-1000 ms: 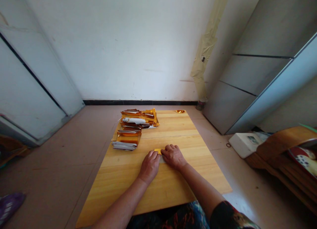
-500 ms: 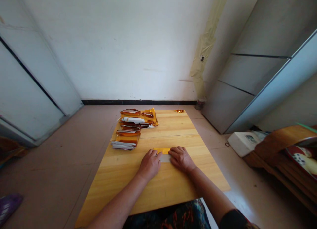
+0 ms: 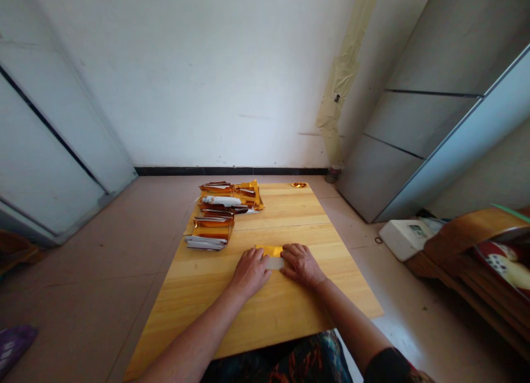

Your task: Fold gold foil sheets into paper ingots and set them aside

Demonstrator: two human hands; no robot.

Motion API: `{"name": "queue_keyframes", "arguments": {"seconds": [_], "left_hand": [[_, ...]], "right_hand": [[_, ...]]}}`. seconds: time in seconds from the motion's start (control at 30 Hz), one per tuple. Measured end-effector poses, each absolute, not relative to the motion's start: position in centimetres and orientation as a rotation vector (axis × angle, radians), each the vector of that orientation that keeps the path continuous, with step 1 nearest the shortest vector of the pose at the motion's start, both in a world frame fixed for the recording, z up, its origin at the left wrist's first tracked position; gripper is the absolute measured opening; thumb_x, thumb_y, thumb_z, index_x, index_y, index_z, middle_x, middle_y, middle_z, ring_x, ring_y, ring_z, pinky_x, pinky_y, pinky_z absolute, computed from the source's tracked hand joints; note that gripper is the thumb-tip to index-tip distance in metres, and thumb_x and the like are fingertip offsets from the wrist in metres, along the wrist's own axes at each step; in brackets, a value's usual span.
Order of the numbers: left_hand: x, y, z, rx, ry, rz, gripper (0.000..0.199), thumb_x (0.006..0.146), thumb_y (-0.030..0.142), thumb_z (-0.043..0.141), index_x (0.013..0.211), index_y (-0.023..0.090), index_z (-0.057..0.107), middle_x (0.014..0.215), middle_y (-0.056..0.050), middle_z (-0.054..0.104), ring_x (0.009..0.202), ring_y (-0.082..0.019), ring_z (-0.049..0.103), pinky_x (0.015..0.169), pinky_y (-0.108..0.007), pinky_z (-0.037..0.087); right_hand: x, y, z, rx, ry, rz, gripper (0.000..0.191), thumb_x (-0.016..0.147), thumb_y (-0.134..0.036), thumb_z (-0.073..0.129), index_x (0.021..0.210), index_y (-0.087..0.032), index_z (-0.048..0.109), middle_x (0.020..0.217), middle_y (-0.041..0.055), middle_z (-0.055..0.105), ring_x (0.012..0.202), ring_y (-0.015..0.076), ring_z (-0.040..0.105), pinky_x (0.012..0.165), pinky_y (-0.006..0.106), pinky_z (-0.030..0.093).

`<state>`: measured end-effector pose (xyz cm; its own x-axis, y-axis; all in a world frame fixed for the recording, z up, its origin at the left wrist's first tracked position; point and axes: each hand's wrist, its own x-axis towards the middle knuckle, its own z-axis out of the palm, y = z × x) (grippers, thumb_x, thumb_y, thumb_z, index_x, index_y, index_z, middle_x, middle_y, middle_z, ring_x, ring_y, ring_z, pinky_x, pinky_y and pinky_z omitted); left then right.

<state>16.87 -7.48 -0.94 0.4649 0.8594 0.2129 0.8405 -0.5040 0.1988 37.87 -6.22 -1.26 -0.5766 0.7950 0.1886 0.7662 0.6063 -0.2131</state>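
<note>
My left hand (image 3: pixel 250 272) and my right hand (image 3: pixel 300 266) lie close together on a pine table (image 3: pixel 265 317). Their fingertips press on the edges of a folded gold foil piece (image 3: pixel 270 251), which has a pale strip (image 3: pixel 274 263) showing between my hands. Its ends are hidden under my fingers. To the left and farther off stands a loose pile of gold and white foil packets (image 3: pixel 219 214), out of reach of either hand's fingers. A small gold scrap (image 3: pixel 298 185) lies at the far table edge.
The table's far end meets a white wall. A grey metal cabinet (image 3: pixel 414 129) stands at the right, with a white device (image 3: pixel 406 238) on a wooden seat (image 3: pixel 459 256) beside the table. A purple slipper (image 3: pixel 12 347) lies on the floor at the lower left.
My right hand has slid to the right, away from my left hand. More of the gold foil and its pale strip now shows between them.
</note>
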Motion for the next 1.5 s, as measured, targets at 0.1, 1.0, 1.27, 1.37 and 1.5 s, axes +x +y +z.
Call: {"name": "queue_keyframes", "arguments": {"seconds": [0.1,1.0,1.27,1.37,1.5], "left_hand": [[17.1,-7.4,-0.7,2.647,1.498,0.412,0.024,0.074,0.033,0.065,0.091,0.016,0.061,0.098,-0.008,0.058,0.095,-0.024,0.051,0.088,-0.039,0.042],[17.9,-8.1,-2.2,2.751,1.677,0.497,0.013,0.085,0.018,0.05,0.087,0.02,0.062,0.099,-0.009,0.061,0.092,-0.022,0.054,0.079,-0.036,0.042],[16.1,-7.8,-2.7,2.832,1.535,0.678,0.012,0.086,0.019,0.051,0.08,0.021,0.061,0.099,-0.005,0.064,0.094,-0.019,0.056,0.09,-0.04,0.038],[16.1,-7.9,-2.7,2.807,1.548,0.688,0.011,0.086,0.021,0.05,0.083,0.022,0.06,0.102,-0.005,0.063,0.096,-0.02,0.056,0.091,-0.041,0.037],[16.0,-7.8,-2.6,2.75,1.509,0.698,0.01,0.085,0.021,0.05,0.085,0.022,0.059,0.107,-0.005,0.063,0.1,-0.021,0.055,0.095,-0.045,0.033]], "right_hand": [[37.7,-6.0,-1.2,-1.264,-2.575,0.163,0.035,0.081,-0.037,0.06,0.112,-0.022,0.057,0.119,0.0084,0.056,0.108,0.023,0.045,0.09,0.036,0.032],[37.6,-5.5,-1.9,-1.205,-2.447,0.142,0.021,0.085,-0.022,0.052,0.101,-0.023,0.064,0.113,0.0071,0.059,0.103,0.0205,0.047,0.088,0.034,0.034],[36.8,-5.2,-3.6,-1.008,-2.367,0.164,0.015,0.086,-0.022,0.052,0.087,-0.023,0.068,0.092,0.0044,0.065,0.087,0.0165,0.052,0.08,0.03,0.037],[36.8,-5.3,-3.6,-0.992,-2.361,0.187,0.014,0.085,-0.022,0.055,0.09,-0.023,0.068,0.091,0.0039,0.066,0.086,0.0161,0.054,0.08,0.03,0.037],[36.8,-5.6,-3.3,-1.031,-2.347,0.23,0.009,0.083,-0.023,0.059,0.083,-0.023,0.068,0.091,0.0021,0.066,0.087,0.0152,0.055,0.081,0.03,0.035]]}}
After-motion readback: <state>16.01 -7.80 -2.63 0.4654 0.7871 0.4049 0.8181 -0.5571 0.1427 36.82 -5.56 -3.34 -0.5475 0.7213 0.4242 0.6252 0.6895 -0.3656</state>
